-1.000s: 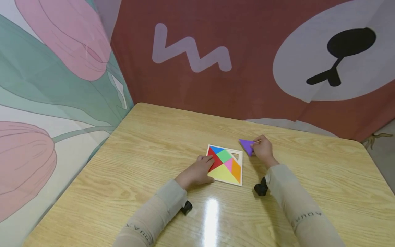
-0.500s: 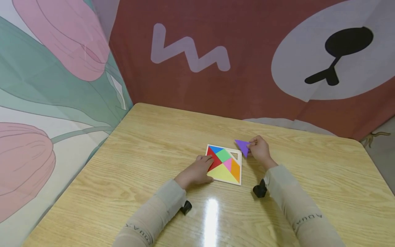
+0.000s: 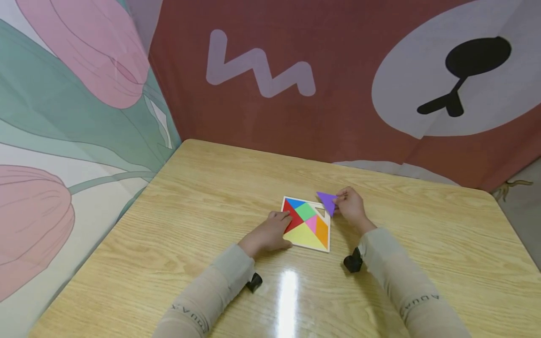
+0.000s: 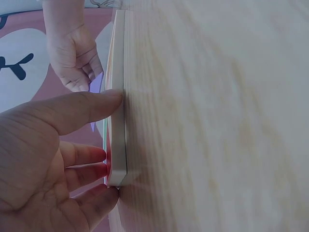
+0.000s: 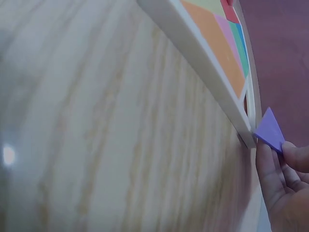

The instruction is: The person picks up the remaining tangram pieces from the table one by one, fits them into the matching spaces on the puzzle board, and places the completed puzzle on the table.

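A square tangram board (image 3: pixel 329 238) with a pale wooden rim lies flat mid-table, filled with coloured pieces except for a triangular gap (image 3: pixel 321 212) at its far right corner. My left hand (image 3: pixel 267 234) holds the board's near left side, fingertips over the red triangle (image 3: pixel 291 217). In the left wrist view, its thumb (image 4: pixel 99 106) presses the rim's side. My right hand (image 3: pixel 351 208) pinches a purple triangle (image 3: pixel 327 201) between thumb and fingers. That piece is tilted beside the far right corner, partly over the rim in the head view; whether they touch, I cannot tell.
The wood-grain table (image 3: pixel 211 188) stretches around the board on every side. Behind its far edge hangs a reddish-brown printed cloth (image 3: pixel 262 122); a flower-printed one (image 3: pixel 97 141) hangs at left. Black wrist devices (image 3: pixel 353 261) sit under both sleeves.
My right hand has carried the purple triangle leftward, from beside the board to its far right corner. The left hand and the board have stayed in place.
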`<action>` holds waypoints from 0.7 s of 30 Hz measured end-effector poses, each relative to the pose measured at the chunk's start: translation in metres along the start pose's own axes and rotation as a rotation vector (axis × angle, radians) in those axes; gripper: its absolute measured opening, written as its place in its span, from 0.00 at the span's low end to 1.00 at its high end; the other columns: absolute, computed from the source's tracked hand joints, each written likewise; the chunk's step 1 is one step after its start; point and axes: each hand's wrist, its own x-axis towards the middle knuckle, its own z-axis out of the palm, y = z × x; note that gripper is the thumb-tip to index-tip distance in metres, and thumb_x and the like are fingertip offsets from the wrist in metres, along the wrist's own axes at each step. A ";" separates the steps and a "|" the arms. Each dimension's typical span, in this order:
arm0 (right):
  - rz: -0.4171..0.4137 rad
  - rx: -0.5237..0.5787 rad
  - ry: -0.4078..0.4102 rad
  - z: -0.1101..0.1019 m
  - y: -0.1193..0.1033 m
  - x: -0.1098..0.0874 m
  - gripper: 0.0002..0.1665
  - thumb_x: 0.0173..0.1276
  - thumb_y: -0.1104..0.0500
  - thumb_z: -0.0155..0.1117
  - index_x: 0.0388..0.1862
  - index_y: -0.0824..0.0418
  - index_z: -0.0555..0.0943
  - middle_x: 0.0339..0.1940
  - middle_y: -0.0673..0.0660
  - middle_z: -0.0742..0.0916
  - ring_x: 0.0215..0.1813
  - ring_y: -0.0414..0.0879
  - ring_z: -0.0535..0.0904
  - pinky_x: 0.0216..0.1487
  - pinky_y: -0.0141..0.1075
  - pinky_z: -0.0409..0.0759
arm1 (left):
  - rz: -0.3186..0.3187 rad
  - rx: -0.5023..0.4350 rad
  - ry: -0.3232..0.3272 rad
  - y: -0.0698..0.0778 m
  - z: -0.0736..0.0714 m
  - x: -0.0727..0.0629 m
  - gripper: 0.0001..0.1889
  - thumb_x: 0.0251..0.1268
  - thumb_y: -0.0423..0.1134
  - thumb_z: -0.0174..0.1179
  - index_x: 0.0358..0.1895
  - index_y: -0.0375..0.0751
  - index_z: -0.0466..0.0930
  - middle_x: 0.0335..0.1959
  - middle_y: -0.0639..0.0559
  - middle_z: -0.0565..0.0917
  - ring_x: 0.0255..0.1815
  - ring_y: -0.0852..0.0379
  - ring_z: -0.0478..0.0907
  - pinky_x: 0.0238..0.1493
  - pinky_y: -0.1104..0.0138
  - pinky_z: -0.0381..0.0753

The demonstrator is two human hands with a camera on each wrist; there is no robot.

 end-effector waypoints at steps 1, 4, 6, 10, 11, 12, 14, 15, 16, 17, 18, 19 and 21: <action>0.004 -0.006 0.001 0.001 0.000 0.000 0.10 0.58 0.74 0.49 0.39 0.75 0.65 0.28 0.62 0.74 0.22 0.43 0.75 0.27 0.35 0.77 | 0.003 0.003 0.003 0.000 0.000 0.000 0.37 0.50 0.47 0.60 0.63 0.37 0.57 0.64 0.47 0.55 0.61 0.51 0.50 0.57 0.67 0.58; 0.008 -0.022 -0.004 0.002 0.000 -0.002 0.09 0.59 0.74 0.48 0.39 0.75 0.65 0.29 0.62 0.75 0.23 0.43 0.75 0.27 0.34 0.77 | 0.007 0.008 0.003 0.000 0.000 0.001 0.37 0.50 0.47 0.60 0.63 0.36 0.57 0.64 0.47 0.55 0.61 0.51 0.50 0.57 0.67 0.57; 0.011 -0.024 -0.006 0.003 0.000 -0.003 0.09 0.59 0.74 0.48 0.39 0.75 0.65 0.28 0.62 0.74 0.23 0.43 0.75 0.27 0.34 0.77 | 0.006 0.005 0.002 0.000 0.000 0.001 0.37 0.50 0.47 0.60 0.63 0.36 0.57 0.64 0.47 0.55 0.61 0.51 0.50 0.57 0.67 0.57; 0.004 -0.007 -0.014 0.004 0.000 -0.005 0.08 0.59 0.74 0.49 0.38 0.75 0.65 0.27 0.61 0.74 0.22 0.42 0.75 0.27 0.34 0.77 | -0.002 -0.001 -0.002 0.001 0.000 0.001 0.37 0.50 0.47 0.60 0.63 0.37 0.56 0.64 0.47 0.55 0.62 0.52 0.50 0.57 0.67 0.57; 0.000 -0.003 -0.014 0.004 0.000 -0.005 0.08 0.59 0.74 0.49 0.38 0.75 0.65 0.27 0.61 0.74 0.22 0.42 0.75 0.27 0.34 0.77 | -0.002 0.000 -0.002 0.001 0.000 0.002 0.37 0.50 0.47 0.60 0.63 0.37 0.56 0.64 0.47 0.55 0.62 0.52 0.50 0.57 0.67 0.57; -0.006 -0.001 -0.017 0.005 0.000 -0.006 0.08 0.59 0.74 0.49 0.38 0.75 0.65 0.27 0.61 0.74 0.22 0.43 0.75 0.27 0.35 0.77 | -0.004 0.000 -0.001 0.001 0.000 0.002 0.37 0.50 0.47 0.60 0.63 0.37 0.56 0.64 0.48 0.55 0.62 0.52 0.50 0.57 0.67 0.57; -0.019 -0.003 -0.020 0.005 0.000 -0.007 0.08 0.59 0.75 0.49 0.37 0.75 0.65 0.27 0.62 0.74 0.24 0.43 0.75 0.28 0.35 0.77 | -0.003 0.003 0.002 0.001 0.000 0.002 0.37 0.50 0.47 0.60 0.63 0.37 0.57 0.64 0.47 0.55 0.62 0.52 0.50 0.57 0.67 0.57; -0.023 -0.012 -0.020 0.005 -0.001 -0.007 0.07 0.58 0.75 0.49 0.37 0.75 0.65 0.27 0.62 0.74 0.24 0.44 0.75 0.28 0.35 0.77 | -0.004 0.004 0.000 0.001 0.000 0.002 0.37 0.50 0.47 0.60 0.63 0.37 0.57 0.64 0.47 0.55 0.62 0.52 0.50 0.57 0.67 0.57; -0.029 -0.025 -0.020 0.005 -0.001 -0.007 0.07 0.59 0.74 0.49 0.37 0.75 0.66 0.28 0.62 0.74 0.25 0.44 0.75 0.28 0.35 0.77 | -0.005 0.004 -0.002 0.001 0.000 0.002 0.37 0.50 0.47 0.60 0.63 0.37 0.57 0.64 0.47 0.55 0.62 0.52 0.50 0.57 0.67 0.57; -0.032 -0.039 -0.019 0.006 -0.001 -0.008 0.07 0.59 0.74 0.49 0.37 0.75 0.66 0.28 0.62 0.74 0.26 0.45 0.75 0.29 0.35 0.77 | -0.005 0.006 -0.003 0.001 0.000 0.002 0.37 0.50 0.47 0.60 0.63 0.37 0.57 0.64 0.47 0.55 0.62 0.52 0.50 0.57 0.67 0.57; -0.032 -0.052 -0.020 0.006 -0.001 -0.008 0.07 0.59 0.74 0.49 0.37 0.75 0.66 0.28 0.62 0.74 0.27 0.45 0.74 0.29 0.34 0.77 | -0.007 0.005 -0.005 0.001 0.000 0.002 0.37 0.50 0.47 0.60 0.63 0.37 0.57 0.64 0.47 0.55 0.62 0.52 0.50 0.57 0.67 0.57; -0.030 -0.062 -0.019 0.006 -0.001 -0.008 0.07 0.59 0.74 0.50 0.37 0.75 0.66 0.28 0.61 0.74 0.27 0.46 0.75 0.29 0.34 0.77 | -0.009 0.005 -0.008 0.001 0.000 0.002 0.37 0.50 0.47 0.60 0.63 0.37 0.57 0.64 0.48 0.55 0.62 0.52 0.50 0.57 0.67 0.57; -0.028 -0.077 -0.016 0.007 -0.001 -0.009 0.07 0.59 0.73 0.50 0.37 0.75 0.67 0.28 0.61 0.74 0.27 0.46 0.75 0.29 0.34 0.77 | -0.012 0.003 -0.012 0.001 0.000 0.001 0.37 0.50 0.47 0.60 0.63 0.37 0.56 0.64 0.48 0.55 0.61 0.52 0.50 0.57 0.67 0.57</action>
